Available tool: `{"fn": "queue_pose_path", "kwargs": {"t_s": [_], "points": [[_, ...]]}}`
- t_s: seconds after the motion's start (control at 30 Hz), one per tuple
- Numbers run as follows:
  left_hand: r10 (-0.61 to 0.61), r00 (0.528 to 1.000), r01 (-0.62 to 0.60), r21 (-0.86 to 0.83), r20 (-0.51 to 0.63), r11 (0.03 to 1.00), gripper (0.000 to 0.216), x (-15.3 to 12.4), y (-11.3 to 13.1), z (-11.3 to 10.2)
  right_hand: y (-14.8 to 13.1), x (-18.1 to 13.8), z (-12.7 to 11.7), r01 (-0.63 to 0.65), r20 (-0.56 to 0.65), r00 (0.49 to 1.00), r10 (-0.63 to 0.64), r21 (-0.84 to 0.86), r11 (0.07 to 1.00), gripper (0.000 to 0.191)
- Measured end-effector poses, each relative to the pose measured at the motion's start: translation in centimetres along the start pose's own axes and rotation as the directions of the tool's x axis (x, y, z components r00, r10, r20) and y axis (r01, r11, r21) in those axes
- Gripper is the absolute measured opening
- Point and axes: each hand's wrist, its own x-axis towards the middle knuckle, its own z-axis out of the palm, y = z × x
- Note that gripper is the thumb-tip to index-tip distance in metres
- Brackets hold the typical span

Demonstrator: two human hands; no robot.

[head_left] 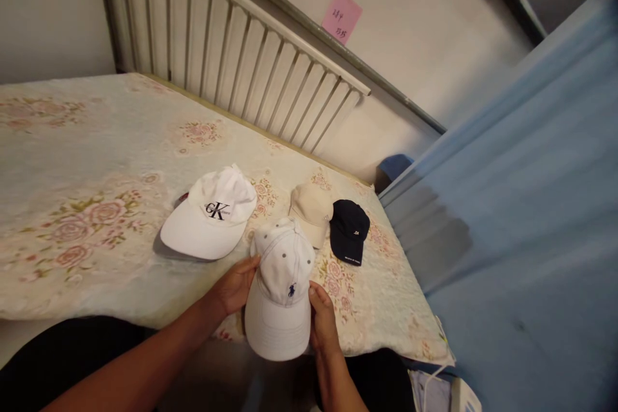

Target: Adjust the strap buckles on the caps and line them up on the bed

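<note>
Between my two hands is a white baseball cap (pixel 280 290) with a small dark embroidered figure on its front, its brim pointing toward me. My left hand (pixel 240 284) grips its left side, thumb on the edge of the crown. On the opposite side my right hand (pixel 322 317) holds it near where brim and crown meet; the other fingers are partly hidden beneath. Left of it lies another white cap (pixel 215 212) with black letters. Behind the held cap rests a beige cap (pixel 311 206), and touching it on the right is a black cap (pixel 348 232).
The caps lie on a bed with a floral cover (pixel 96 161). A slatted white rail (pixel 241 45) runs along the back, by the wall with a pink note (pixel 342 17). A blue curtain (pixel 521 206) hangs at the right. A white object with a cable (pixel 464 396) sits below.
</note>
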Motion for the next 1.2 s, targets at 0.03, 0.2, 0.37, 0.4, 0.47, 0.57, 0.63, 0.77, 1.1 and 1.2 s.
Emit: {"fn": "queue_pose_path", "kwargs": {"t_s": [0.03,0.2,0.37,0.4,0.47,0.57,0.63,0.77,1.1,1.2], "points": [[0.0,1.0,0.0,0.0,0.005,1.0,0.036,0.0,0.1,0.1,0.0,0.0,0.0,-0.016,0.011,1.0,0.016,0.027,1.0,0.024],[-0.029,0.999,0.029,-0.008,0.043,1.0,0.042,-0.2,0.5,0.3,-0.5,0.3,0.4,-0.1,0.081,0.993,0.091,0.11,0.989,0.026],[-0.013,0.999,0.012,0.028,0.05,1.0,0.038,-0.2,0.7,0.2,-0.9,0.9,0.6,-0.147,0.079,0.988,0.134,0.189,0.971,0.017],[-0.023,0.998,0.021,0.036,0.063,0.999,0.038,-0.3,0.6,0.2,-0.9,1.0,0.6,-0.153,0.066,0.988,0.142,0.204,0.967,0.016],[-0.043,0.995,0.038,0.057,0.093,0.998,0.036,-0.4,0.5,0.3,-0.9,1.1,0.6,-0.169,0.04,0.986,0.164,0.241,0.956,0.015],[-0.057,0.989,0.045,0.091,0.138,0.995,0.037,-0.6,0.3,0.3,-0.8,1.3,0.3,-0.193,0.028,0.981,0.193,0.302,0.934,0.017],[-0.066,0.986,0.047,0.119,0.156,0.992,0.037,-0.7,0.1,0.4,-0.6,1.4,-0.1,-0.189,0.027,0.981,0.191,0.329,0.925,0.02],[-0.072,0.987,0.044,0.186,0.145,0.982,0.037,-0.7,-0.3,0.2,0.1,1.7,-0.8,-0.186,0.012,0.981,0.195,0.367,0.912,0.022],[-0.112,0.99,0.103,0.099,0.091,0.99,0.039,0.2,-0.2,-0.3,0.6,1.9,-1.3,-0.147,-0.026,0.986,0.166,0.35,0.925,0.028],[-0.082,0.996,0.079,0.086,0.036,0.993,0.038,0.4,-0.2,-0.4,0.5,1.9,-1.3,-0.172,-0.02,0.982,0.189,0.336,0.926,0.03]]}}
